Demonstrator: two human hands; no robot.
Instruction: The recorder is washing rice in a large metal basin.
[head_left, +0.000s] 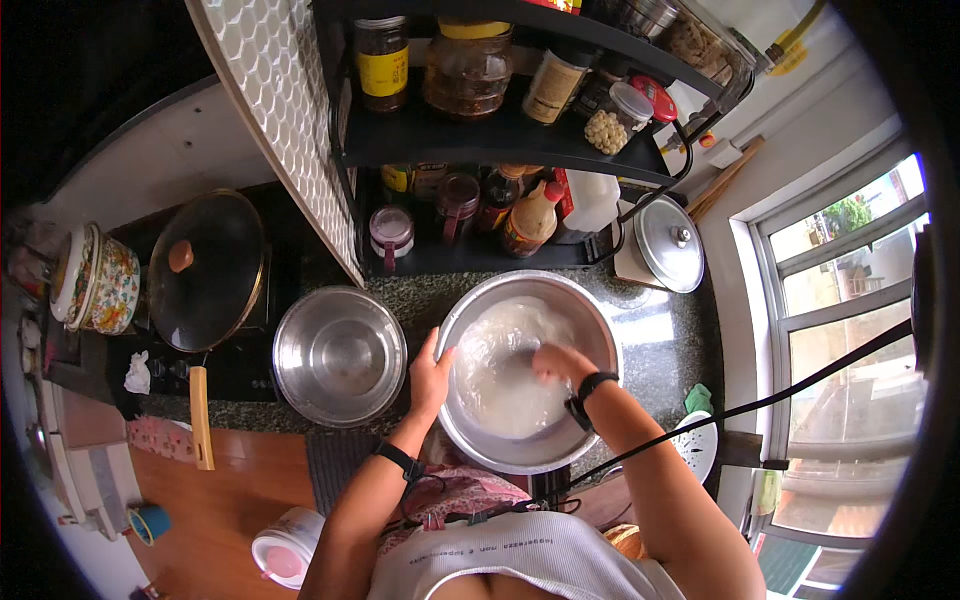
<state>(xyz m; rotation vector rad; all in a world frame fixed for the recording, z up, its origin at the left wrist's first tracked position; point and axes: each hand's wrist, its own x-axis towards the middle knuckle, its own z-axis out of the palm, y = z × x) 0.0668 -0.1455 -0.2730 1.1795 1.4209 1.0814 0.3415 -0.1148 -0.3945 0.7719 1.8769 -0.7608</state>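
A wide metal basin (602, 330) sits before me on the dark speckled stone counter. Whitish, wet-looking contents (487, 390) cover its bottom; whether they are liquid or batter is unclear. My left hand (429, 377) grips the basin's left rim, thumb over the edge. Inside the basin, my right hand (553, 364) is low over the contents with its fingers curled. Motion blur hides the fingertips, so I cannot make out whether they hold anything or touch the surface. Left of the basin stands a second, smaller metal bowl (341, 315), with a little moisture at its bottom.
A black rack (480, 142) with jars and bottles stands behind the basin. A lidded pan (206, 285) on the cooktop points its wooden handle (199, 420) over the counter edge. At back right is a lidded metal pot (667, 247). A black cable (750, 409) crosses my right forearm.
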